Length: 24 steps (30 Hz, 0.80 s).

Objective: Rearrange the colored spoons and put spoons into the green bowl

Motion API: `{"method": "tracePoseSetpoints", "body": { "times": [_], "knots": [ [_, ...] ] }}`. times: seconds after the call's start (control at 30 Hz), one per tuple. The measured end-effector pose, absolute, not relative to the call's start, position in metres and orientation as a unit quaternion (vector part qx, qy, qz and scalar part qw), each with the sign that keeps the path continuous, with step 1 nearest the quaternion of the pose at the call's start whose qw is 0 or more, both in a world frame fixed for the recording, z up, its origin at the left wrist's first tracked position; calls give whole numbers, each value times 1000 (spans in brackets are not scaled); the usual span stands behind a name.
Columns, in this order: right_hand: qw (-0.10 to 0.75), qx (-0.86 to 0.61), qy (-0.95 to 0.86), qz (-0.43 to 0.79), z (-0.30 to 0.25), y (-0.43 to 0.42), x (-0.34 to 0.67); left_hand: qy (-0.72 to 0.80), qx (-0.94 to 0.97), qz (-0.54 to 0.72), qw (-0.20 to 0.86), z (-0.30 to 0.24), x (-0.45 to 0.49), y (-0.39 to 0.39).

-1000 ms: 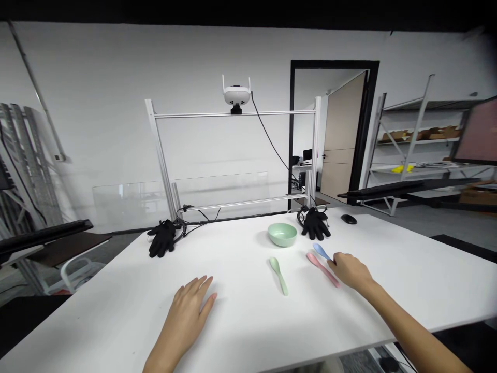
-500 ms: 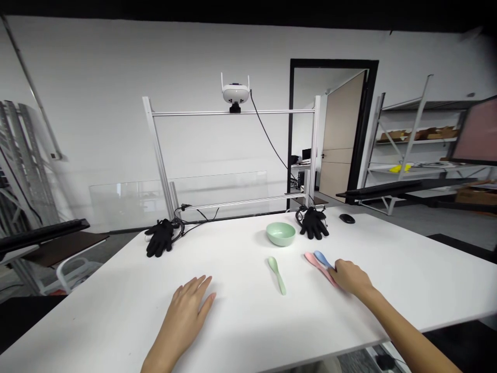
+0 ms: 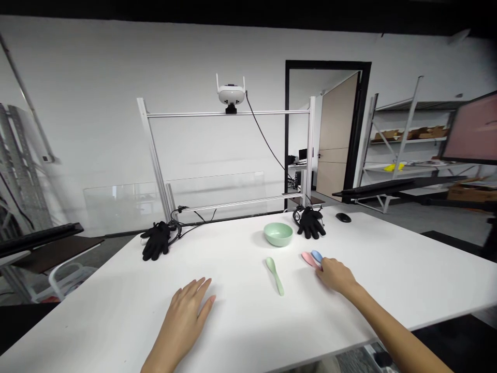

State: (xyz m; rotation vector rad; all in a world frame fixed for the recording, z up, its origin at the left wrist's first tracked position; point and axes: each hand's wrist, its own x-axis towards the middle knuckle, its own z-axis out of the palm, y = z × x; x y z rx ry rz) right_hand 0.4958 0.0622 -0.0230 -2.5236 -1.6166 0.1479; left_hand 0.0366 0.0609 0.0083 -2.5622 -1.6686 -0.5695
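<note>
My right hand (image 3: pixel 337 275) is closed over the handles of a pink spoon (image 3: pixel 309 259) and a blue spoon (image 3: pixel 317 256), which lie side by side on the white table (image 3: pixel 233 331). Only their bowl ends show; the handles are hidden under my fingers. To the left lies a light green spoon (image 3: pixel 275 276), touched by neither hand. Behind it stands a green bowl (image 3: pixel 278 234). My left hand (image 3: pixel 186 311) hovers or rests at the table's front left, palm down, fingers stretched out, holding nothing.
Black gloves with cables lie at the back left (image 3: pixel 156 240) and back right (image 3: pixel 310 223). A black mouse (image 3: pixel 344 217) sits near the far right edge. Behind the table rises a metal frame (image 3: pixel 229 113) carrying a white device with antennas (image 3: pixel 231 95).
My right hand has shifted left, so it now covers the pink spoon's handle as well as the blue one's. The spoons and my left hand look unmoved; the view has turned slightly.
</note>
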Motion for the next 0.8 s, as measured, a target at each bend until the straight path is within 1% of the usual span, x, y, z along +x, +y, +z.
{"method": "tracePoseSetpoints", "body": {
  "times": [0.4, 0.8],
  "knots": [
    [102, -802, -586, 49, -23, 62, 453, -536, -826, -175, 16, 3, 36, 63],
    [84, -796, -599, 28, -30, 68, 446, -543, -825, -157, 15, 6, 34, 61]
  ]
}}
